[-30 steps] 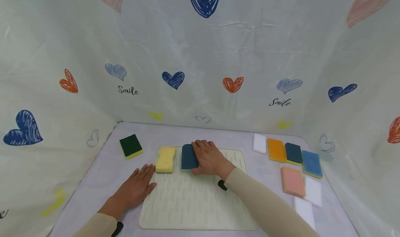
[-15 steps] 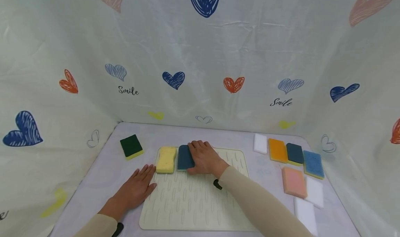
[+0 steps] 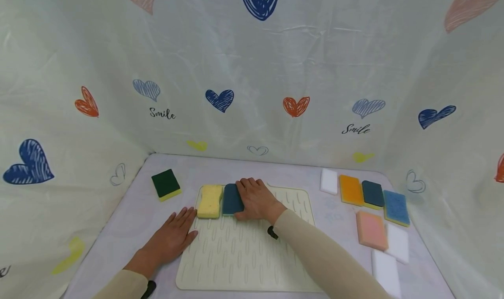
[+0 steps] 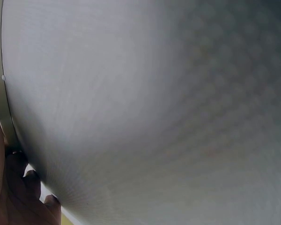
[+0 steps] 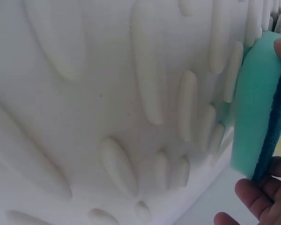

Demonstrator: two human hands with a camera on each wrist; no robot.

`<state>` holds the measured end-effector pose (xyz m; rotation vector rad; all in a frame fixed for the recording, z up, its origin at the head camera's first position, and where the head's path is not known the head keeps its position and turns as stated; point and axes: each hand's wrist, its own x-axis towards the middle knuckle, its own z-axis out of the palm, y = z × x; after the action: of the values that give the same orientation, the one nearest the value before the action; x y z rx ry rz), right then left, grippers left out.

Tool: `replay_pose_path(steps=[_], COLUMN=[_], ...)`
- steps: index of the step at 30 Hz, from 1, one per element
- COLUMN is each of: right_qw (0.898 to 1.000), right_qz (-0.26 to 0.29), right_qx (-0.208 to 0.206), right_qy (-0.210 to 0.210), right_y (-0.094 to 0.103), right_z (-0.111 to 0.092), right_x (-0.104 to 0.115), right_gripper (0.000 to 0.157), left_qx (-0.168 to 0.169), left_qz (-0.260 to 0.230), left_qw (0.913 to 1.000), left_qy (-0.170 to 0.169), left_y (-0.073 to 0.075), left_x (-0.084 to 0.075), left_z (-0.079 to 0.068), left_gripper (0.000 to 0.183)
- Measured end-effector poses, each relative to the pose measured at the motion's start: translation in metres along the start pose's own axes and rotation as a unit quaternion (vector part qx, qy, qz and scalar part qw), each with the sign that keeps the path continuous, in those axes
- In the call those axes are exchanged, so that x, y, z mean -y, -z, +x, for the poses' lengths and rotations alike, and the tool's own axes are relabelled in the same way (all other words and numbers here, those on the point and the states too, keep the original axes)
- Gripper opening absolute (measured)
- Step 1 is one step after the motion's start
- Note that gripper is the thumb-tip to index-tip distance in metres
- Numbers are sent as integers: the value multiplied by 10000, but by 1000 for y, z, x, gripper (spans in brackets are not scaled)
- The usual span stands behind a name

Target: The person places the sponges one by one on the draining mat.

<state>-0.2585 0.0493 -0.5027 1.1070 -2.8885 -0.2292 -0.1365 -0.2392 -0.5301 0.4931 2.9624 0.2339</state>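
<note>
Blue sponge (image 3: 232, 199) at eleven o'clock on the mat (image 3: 244, 264), the right hand (image 3: 257, 198) pinching it between thumb and fingers; yellow sponge (image 3: 209, 201) just beside it at nine; left hand (image 3: 173, 235) resting at the mat's nine-o'clock edge, fingers loose and straight; out on the desk (image 3: 283, 168), green sponge (image 3: 166, 184) at ten, pink sponge (image 3: 371, 230) at three!

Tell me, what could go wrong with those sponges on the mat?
The right hand grips the blue sponge close beside the yellow sponge, so it might bump that one askew. Raised ridges on the mat could catch a sliding sponge. The left hand lies at the mat's left edge and might nudge it.
</note>
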Motion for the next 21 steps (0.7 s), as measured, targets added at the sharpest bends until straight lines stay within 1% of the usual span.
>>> replay_pose_path(steps=[8, 21], right_qw=[9995, 9984], right_qz=[270, 417], right_qx=[174, 369], right_qy=[-33, -73], right_y=[-2, -6], right_z=[1, 5], right_x=[-1, -3], right_gripper=[103, 101], left_qx=[-42, 29], left_qz=[21, 74], left_qw=[10000, 10000], left_qy=[-53, -6], left_y=[-1, -4], left_x=[0, 2], left_z=[1, 2], left_gripper=[69, 70])
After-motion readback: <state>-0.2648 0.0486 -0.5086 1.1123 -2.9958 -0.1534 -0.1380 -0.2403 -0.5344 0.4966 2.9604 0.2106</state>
